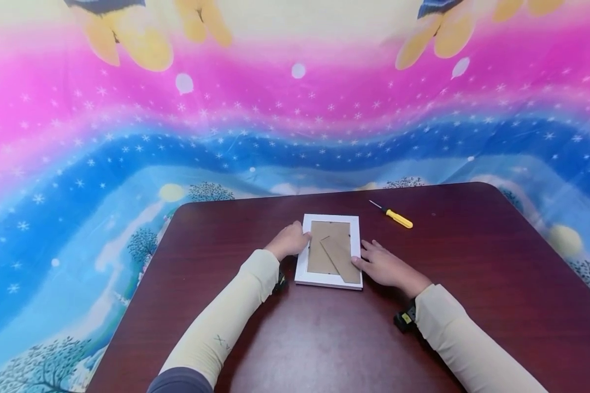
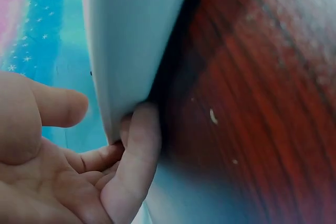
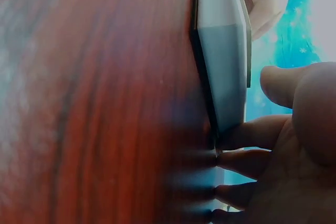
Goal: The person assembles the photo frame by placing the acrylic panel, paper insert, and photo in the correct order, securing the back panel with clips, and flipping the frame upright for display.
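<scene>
A white picture frame (image 1: 327, 280) lies face down on the dark red-brown table, its brown backing board (image 1: 331, 234) and slanted stand leg (image 1: 341, 262) facing up. My left hand (image 1: 289, 240) grips the frame's left edge; in the left wrist view its bent fingers (image 2: 139, 150) meet the lower part of the side, with the thumb above the edge. At the opposite side is my right hand (image 1: 388, 265). Its fairly straight fingers (image 3: 252, 135) touch the white side wall, and the thumb is near the upper edge, apart from it in the right wrist view.
A yellow-handled screwdriver (image 1: 398, 218) lies on the table (image 1: 472, 262) behind and to the right of the frame. Beyond the table's far edge hangs a colourful printed cloth (image 1: 300, 120). Dark wrist devices (image 1: 405, 319) are worn below both hands.
</scene>
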Available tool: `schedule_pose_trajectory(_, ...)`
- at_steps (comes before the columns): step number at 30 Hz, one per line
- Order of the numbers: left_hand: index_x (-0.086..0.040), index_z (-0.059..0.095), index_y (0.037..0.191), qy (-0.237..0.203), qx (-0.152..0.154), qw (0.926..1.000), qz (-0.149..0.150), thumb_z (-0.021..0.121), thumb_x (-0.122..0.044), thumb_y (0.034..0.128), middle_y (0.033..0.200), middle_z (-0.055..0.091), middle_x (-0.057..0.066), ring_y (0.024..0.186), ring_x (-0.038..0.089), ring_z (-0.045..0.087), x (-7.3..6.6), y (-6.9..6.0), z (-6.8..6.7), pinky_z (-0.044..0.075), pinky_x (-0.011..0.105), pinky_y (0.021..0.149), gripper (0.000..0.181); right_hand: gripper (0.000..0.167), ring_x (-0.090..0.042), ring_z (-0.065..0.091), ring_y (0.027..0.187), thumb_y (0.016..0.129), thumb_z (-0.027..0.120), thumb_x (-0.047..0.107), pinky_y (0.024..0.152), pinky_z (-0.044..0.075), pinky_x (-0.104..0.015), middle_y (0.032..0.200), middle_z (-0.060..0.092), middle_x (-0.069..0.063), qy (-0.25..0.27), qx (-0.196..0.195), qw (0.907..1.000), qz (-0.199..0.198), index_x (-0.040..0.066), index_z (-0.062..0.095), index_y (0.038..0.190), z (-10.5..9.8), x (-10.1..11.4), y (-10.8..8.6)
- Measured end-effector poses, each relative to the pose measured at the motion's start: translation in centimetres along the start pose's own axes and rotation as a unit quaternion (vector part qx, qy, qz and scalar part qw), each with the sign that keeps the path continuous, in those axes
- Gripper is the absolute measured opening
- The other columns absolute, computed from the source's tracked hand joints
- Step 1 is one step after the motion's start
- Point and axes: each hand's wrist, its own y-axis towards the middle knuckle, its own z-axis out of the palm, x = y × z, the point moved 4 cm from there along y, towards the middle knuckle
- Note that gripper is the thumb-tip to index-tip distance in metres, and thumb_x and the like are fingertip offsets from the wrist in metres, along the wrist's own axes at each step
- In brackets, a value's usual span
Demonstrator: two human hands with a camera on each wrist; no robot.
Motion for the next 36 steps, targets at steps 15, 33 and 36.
schedule_pose_trajectory(15, 0.004, 0.029, 0.145, -0.052, -0.035, 0.9978, 0.023, 0.033, -0.027, 0.1059, 0.119, 0.055, 0.019, 0.096, 0.023, 0.055, -0.3, -1.0, -0.6, 0.045, 0.038, 0.083, 0.050, 0.065, -0.043, 0.037, 0.133, 0.102, 0.049, 0.042, 0.103, 0.033, -0.058, 0.143, 0.043, -0.026, 0.061, -0.066, 0.9960, -0.001, -0.004, 0.036, 0.147, -0.9, -0.3, -0.2)
schedule_pose_trajectory(33, -0.006, 0.037, 0.146, -0.105, -0.082, 0.9900, 0.047, 0.046, -0.027, 0.1034, 0.100, 0.064, 0.009, 0.071, 0.015, 0.063, -0.2, -1.4, -1.5, 0.052, 0.033, 0.068, 0.048, 0.071, -0.033, 0.067, 0.096, 0.103, 0.050, 0.034, 0.079, 0.055, -0.047, 0.140, 0.040, -0.033, 0.448, 0.028, 0.8928, 0.033, 0.011, 0.010, 0.157, 0.5, -1.1, -1.0)
schedule_pose_trajectory(36, -0.007, 0.039, 0.145, -0.128, -0.094, 0.9858, 0.055, 0.048, -0.025, 0.1027, 0.105, 0.065, 0.011, 0.080, 0.018, 0.065, -0.4, -1.6, -2.0, 0.054, 0.033, 0.067, 0.047, 0.073, -0.034, 0.066, 0.098, 0.103, 0.051, 0.033, 0.079, 0.054, -0.049, 0.140, 0.040, -0.034, 0.477, 0.031, 0.8781, 0.021, 0.015, 0.007, 0.158, 0.5, -1.1, -1.0)
